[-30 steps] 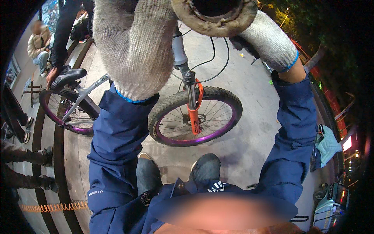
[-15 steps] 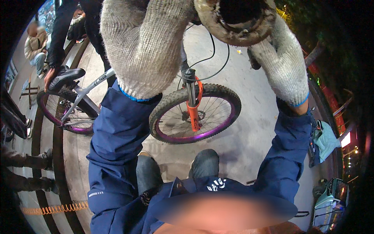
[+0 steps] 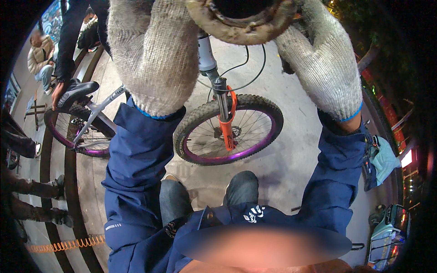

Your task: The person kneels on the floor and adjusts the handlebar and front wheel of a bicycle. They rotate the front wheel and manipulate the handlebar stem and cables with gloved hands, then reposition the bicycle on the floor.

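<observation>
Both my hands are raised at the top of the view in off-white knitted gloves with blue cuffs. My left hand [image 3: 152,59] is cut off by the upper edge, so its fingers are hidden. My right hand [image 3: 325,63] bends inward in a closed shape, with its grip hidden. Between them, close up, is a thick, dirty off-white ring [image 3: 239,35] with a dark hole. The right glove reaches its edge; what the hands grip cannot be made out. Beyond and below stands a mountain bike, with a purple-rimmed front wheel [image 3: 227,129] and an orange fork [image 3: 226,134].
At the left a co-worker's bare hand [image 3: 58,96] rests by the bike's black saddle [image 3: 77,94]. Dark steps [image 3: 70,182] run down that side, crossed by an orange coiled hose [image 3: 68,246]. A person sits farther back. A teal cloth [image 3: 386,159] and a bag [image 3: 387,236] are at the right.
The ring and both my hands have shifted a little left and up in the picture. More of the bike's head tube shows now. The co-worker's hand stays by the saddle.
</observation>
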Motion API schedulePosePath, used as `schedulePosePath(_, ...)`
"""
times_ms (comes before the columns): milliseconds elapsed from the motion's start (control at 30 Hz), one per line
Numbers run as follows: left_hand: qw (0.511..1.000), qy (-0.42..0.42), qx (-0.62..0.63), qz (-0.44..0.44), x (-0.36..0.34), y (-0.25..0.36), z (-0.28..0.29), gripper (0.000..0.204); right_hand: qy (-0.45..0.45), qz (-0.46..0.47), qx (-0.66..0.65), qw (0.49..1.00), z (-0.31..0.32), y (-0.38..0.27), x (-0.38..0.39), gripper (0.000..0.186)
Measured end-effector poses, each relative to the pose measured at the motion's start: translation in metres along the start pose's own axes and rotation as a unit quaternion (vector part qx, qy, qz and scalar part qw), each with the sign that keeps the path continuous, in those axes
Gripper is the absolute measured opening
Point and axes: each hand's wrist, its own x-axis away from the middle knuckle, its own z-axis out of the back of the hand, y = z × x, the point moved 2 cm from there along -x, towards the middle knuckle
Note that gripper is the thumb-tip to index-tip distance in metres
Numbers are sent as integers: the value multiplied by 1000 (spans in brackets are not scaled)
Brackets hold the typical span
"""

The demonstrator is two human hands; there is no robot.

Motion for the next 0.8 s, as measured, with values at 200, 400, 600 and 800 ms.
schedulePosePath(200,994,-14,-103,-33,-6,4,-6,50,3,52,62,997,-4,13,-2,25)
schedulePosePath(400,987,-58,-115,-92,-9,4,-5,43,12,97,123,988,-1,51,-10,37)
schedulePosePath(600,992,-26,-121,-29,-5,11,-4,39,-4,108,96,989,1,70,-12,34)
schedulePosePath(800,994,-54,-81,-58,-9,1,-6,39,-18,101,9,995,2,75,-14,35)
